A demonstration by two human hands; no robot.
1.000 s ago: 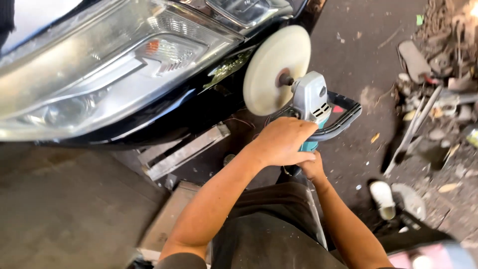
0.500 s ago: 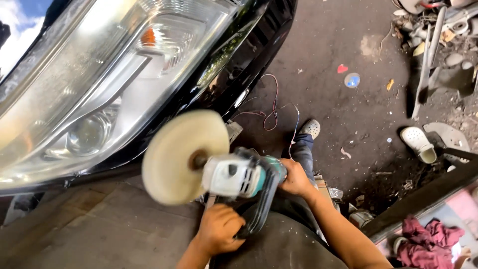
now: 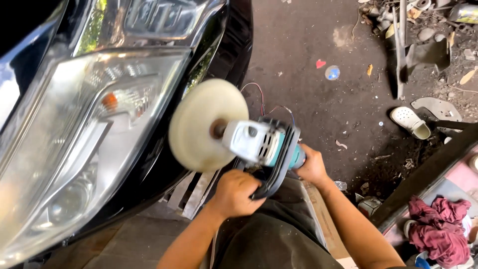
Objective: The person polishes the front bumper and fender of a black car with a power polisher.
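A person seated low on the ground holds a power polisher [image 3: 264,144] at the centre of the frame, just in front of a car's front end. The left hand [image 3: 238,193], lower centre, is wrapped tight around the black loop handle [image 3: 280,164] that arches beside the tool's grey gear housing. The right hand [image 3: 312,167], just right of centre, is closed around the teal body of the tool, fingers hidden beneath it. The cream wool pad [image 3: 206,124] stands on edge at the tool's left end, its round face turned toward the headlight [image 3: 79,144]; whether pad and lens touch cannot be told from this view.

The headlight fills the left half of the frame, its clear cover hazy, with an orange bulb in the upper part and a round projector lens lower down. Black bumper trim [image 3: 234,50] runs along its right edge.

On the dark concrete floor [image 3: 308,94], a thin red wire [image 3: 259,92] loops behind the polisher. A white clog [image 3: 410,122] lies at the right, near scrap metal parts [image 3: 413,35] in the upper right corner. A crumpled maroon cloth [image 3: 438,229] sits in the lower right corner, and a small blue disc [image 3: 332,72] and a red chip [image 3: 320,63] lie above centre.
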